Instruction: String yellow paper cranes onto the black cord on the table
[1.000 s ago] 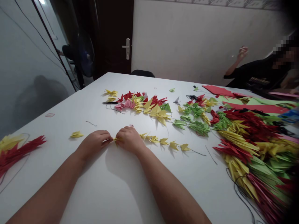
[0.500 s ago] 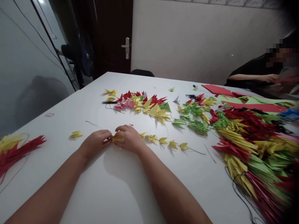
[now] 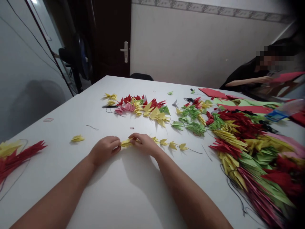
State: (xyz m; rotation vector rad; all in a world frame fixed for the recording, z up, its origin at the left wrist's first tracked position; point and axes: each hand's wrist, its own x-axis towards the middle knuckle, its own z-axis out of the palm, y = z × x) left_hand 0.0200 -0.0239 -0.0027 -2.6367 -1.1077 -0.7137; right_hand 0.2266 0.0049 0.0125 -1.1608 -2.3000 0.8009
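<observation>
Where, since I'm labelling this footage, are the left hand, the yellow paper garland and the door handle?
Left hand (image 3: 106,148): head view, on its back.
Yellow paper garland (image 3: 163,142): head view, on one folded piece.
Door handle (image 3: 125,52): head view, on its upright plate.

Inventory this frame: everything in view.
Table: one, white, foreground.
Origami string: one, yellow, front centre.
Loose origami piece: one, yellow, centre left.
Small origami pieces: three, green and grey, far middle.
Origami cluster: one, multicoloured, mid-table.
Origami pile: one, multicoloured, right.
Origami bundle: one, red and yellow, left edge.
Snips-like tool: one, black, beside cluster.
Threads: several, dark, scattered.
Paper sheets: several, red and green, far right.
Plastic-looking item: one, blue, right.
Chair: one, black, behind table.
Fan: one, dark, back left.
Door: one, dark brown, back.
Walls: two, pale, back and left.
Co-worker: one, black top, far right.
Left hand: one, bare, string's left end.
Right hand: one, bare, over string.
</observation>
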